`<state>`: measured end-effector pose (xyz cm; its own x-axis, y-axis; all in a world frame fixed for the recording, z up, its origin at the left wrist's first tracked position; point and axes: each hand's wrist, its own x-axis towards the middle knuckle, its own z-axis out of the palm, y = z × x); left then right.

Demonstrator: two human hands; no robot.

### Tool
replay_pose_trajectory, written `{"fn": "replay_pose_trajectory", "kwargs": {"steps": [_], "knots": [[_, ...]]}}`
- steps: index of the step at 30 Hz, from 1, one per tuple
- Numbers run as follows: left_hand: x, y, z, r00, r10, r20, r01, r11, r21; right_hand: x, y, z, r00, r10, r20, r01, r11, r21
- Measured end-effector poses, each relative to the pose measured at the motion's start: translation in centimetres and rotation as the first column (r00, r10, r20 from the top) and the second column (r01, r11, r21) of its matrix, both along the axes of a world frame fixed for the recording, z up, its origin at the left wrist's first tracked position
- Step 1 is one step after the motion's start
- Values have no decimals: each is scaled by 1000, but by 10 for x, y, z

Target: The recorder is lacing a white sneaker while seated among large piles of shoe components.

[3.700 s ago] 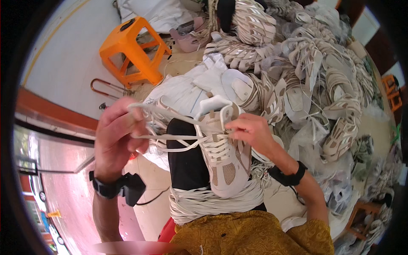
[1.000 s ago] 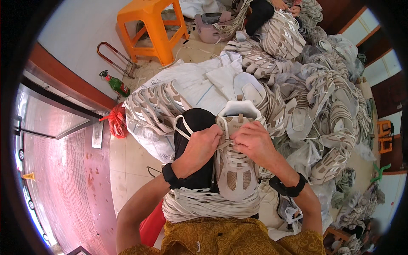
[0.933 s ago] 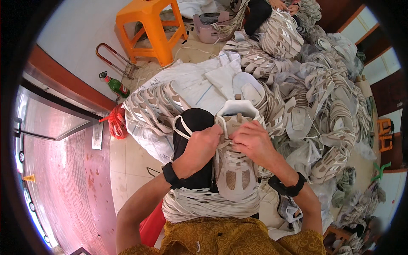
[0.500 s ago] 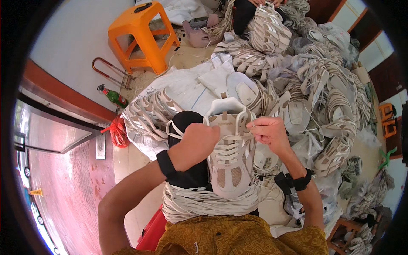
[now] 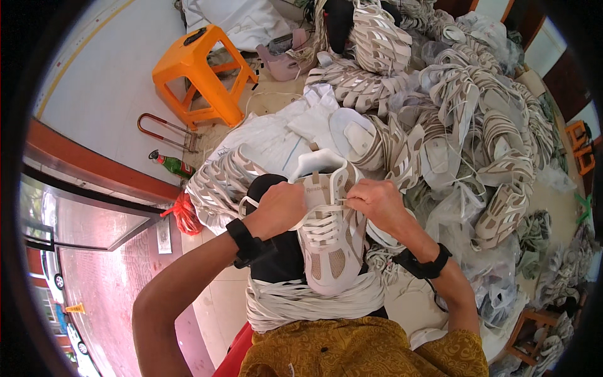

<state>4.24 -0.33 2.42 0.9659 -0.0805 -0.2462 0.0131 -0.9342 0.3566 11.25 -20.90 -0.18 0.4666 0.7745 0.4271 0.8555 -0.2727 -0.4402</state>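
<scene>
A great big heap of shoe uppers (image 5: 477, 125) in cream and brown filled the right side and the far end of the floor, with see-through plastic bags mixed in. A white sack (image 5: 276, 135) was spread out in front of the person, and a row of uppers (image 5: 217, 182) leaned together near its left edge. An orange stool (image 5: 183, 58) stood farther off, near the pale wall on the left. The person had on a mustard top (image 5: 364, 349) with a swirly pattern, and a fat bundle of laces (image 5: 314, 301) lay across the lap. The cream and brown shoe (image 5: 325, 264) was on the lap too, with its toe toward the person, just by the bundle, and its opening facing away. A green bottle (image 5: 176, 166) was by the wall on the left, and a red bag (image 5: 186, 215) was near it, by the door frame. The left hand (image 5: 281, 209) was curled closed at the left side of the shoe, with its fingertips hidden, and white lace came out on both sides of it. The right hand (image 5: 380, 204) had its thumb and finger pinched together on the lace at the right row of holes. Smallest of all was that white lace (image 5: 323, 229), which went back and forth across the front of the shoe
</scene>
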Motion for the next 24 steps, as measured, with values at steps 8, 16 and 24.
{"fn": "replay_pose_trajectory", "kwargs": {"steps": [8,16,24], "knots": [[-4,-9,4,831,-458,316,279,834,476,-1,14,-3,991,-79,110,78,997,17],[5,-24,12,955,25,296,19,989,-145,-1,21,4,959,-8,284,35,995,-89],[19,-31,-11,976,-44,215,88,976,-199,3,7,-19,994,-45,104,45,999,8]]}}
